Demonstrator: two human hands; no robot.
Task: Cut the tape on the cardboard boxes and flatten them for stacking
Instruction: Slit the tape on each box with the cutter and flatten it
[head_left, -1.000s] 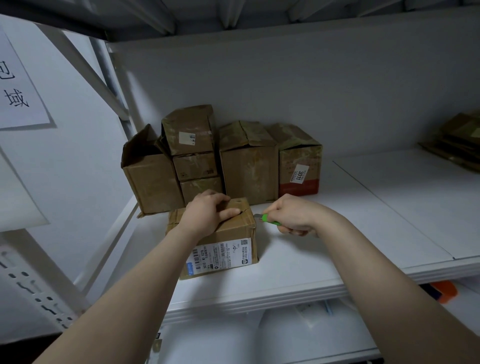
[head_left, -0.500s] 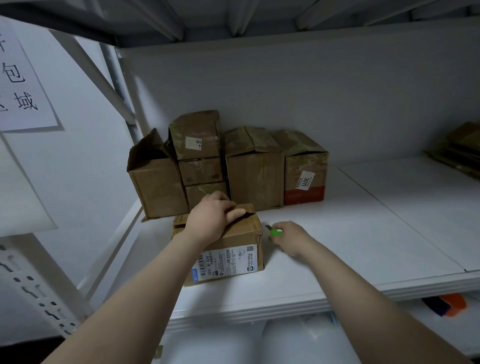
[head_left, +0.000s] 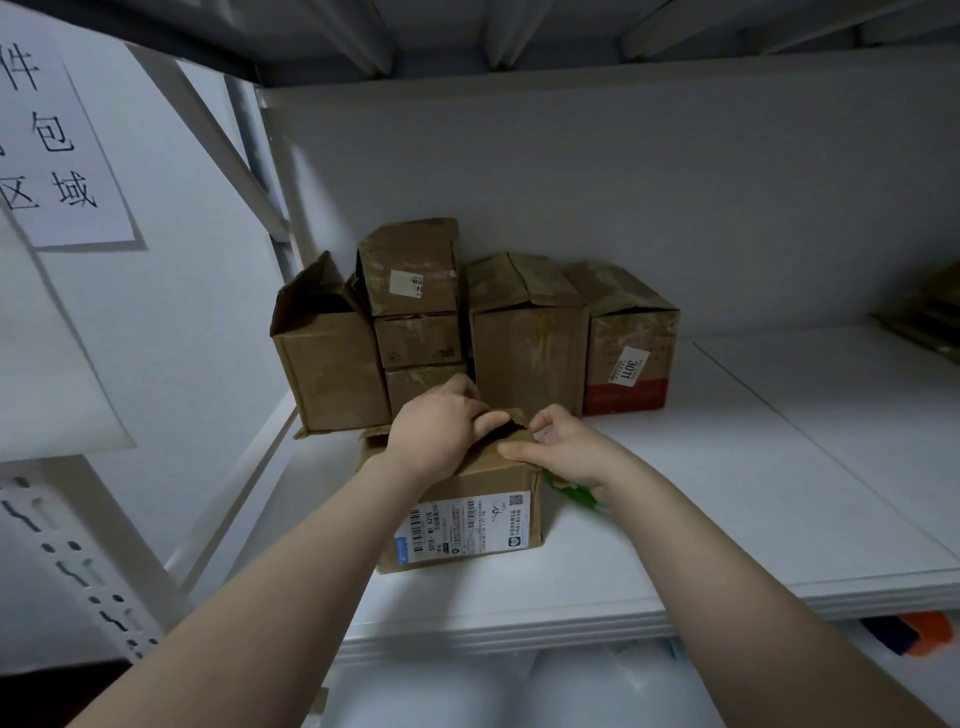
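Note:
A small cardboard box (head_left: 467, 525) with a white shipping label on its front stands on the white shelf (head_left: 727, 493), near the front edge. Both of my hands are on its top, where a dark gap shows between the flaps. My left hand (head_left: 436, 431) curls its fingers over the left flap's edge at the gap. My right hand (head_left: 566, 447) pinches the right flap, thumb lying along the top. A green cutter (head_left: 574, 493) lies on the shelf just right of the box, partly hidden under my right wrist.
Several cardboard boxes stand behind at the wall: an open one (head_left: 332, 364), a stack of three (head_left: 410, 280), a tall one (head_left: 524, 343), one with a red band (head_left: 628, 353). Flat cardboard (head_left: 930, 306) lies far right. A paper sign (head_left: 47, 140) hangs left.
My right hand set the green cutter down on the shelf beside the box, then moved up onto the box's top flap. My left hand stayed on the box top.

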